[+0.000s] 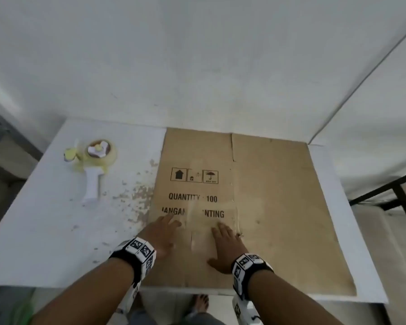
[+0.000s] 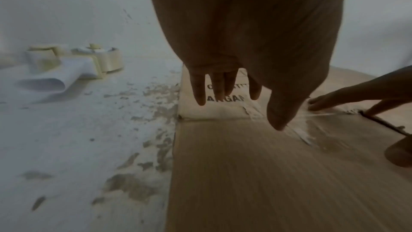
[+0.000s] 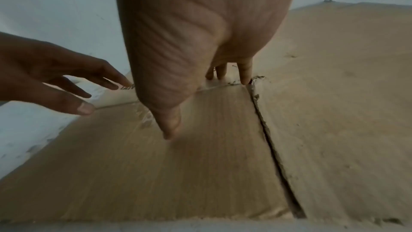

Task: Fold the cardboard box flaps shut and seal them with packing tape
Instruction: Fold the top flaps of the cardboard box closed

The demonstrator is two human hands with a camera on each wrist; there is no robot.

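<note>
A brown cardboard box [image 1: 279, 195] lies flattened on the white table [image 1: 45, 231], printed "QUANTITY 100" on its left panel. My left hand [image 1: 162, 231] is spread with straight fingers over the box's near left part, holding nothing. In the left wrist view its fingers [image 2: 223, 85] hang just above the print on the cardboard [image 2: 245, 174]. My right hand [image 1: 225, 245] lies flat beside it. In the right wrist view its fingertips [image 3: 245, 77] touch the crease where the near flap [image 3: 178, 165] begins. A slit [image 3: 267, 138] separates that flap from its right neighbour.
A tape dispenser [image 1: 94, 160] with a white handle and a clear roll lies on the table at the far left, also in the left wrist view [image 2: 89, 63]. The tabletop's paint is chipped [image 1: 141, 195] beside the box. White walls rise behind. A black metal frame [image 1: 396, 195] stands right.
</note>
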